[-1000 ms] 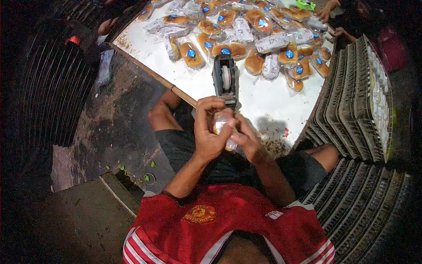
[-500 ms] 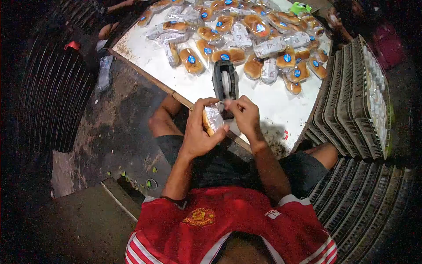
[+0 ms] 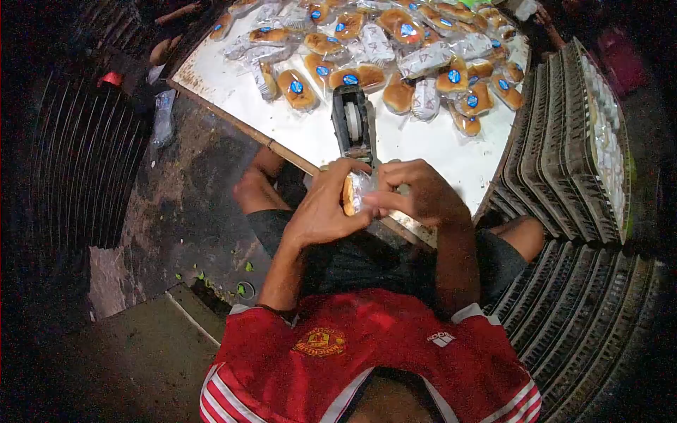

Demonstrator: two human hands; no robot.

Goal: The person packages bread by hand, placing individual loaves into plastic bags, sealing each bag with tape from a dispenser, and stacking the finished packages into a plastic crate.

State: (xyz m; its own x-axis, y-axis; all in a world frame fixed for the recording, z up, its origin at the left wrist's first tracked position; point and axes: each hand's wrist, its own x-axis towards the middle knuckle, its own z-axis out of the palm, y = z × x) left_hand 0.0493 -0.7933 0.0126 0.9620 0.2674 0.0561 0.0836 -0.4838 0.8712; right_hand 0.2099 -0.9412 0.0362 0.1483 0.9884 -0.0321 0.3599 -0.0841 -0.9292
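Just past the table's near edge, my left hand (image 3: 326, 208) is closed round a wrapped bun (image 3: 351, 194), its golden side facing left and its clear, shiny wrapper facing right. My right hand (image 3: 416, 194) is at the bun's right side, fingers pinched against the wrapper; whether a small piece is between them is too blurred to tell. A black tape dispenser (image 3: 352, 123) with a pale roll stands on the white table (image 3: 296, 130) directly beyond both hands. Many bagged buns (image 3: 297, 90) with blue round stickers lie behind it.
Stacked crates (image 3: 543, 148) rise at the table's right, with more racks (image 3: 564, 310) lower right. Dark slatted racks (image 3: 92, 162) stand on the left. Parts of other people show at the top edges. A grey slab (image 3: 141, 359) is lower left.
My right hand has moved from the tape dispenser down and right, onto the bun's wrapper. The left hand and bun have shifted slightly right. The table view has shifted a little.
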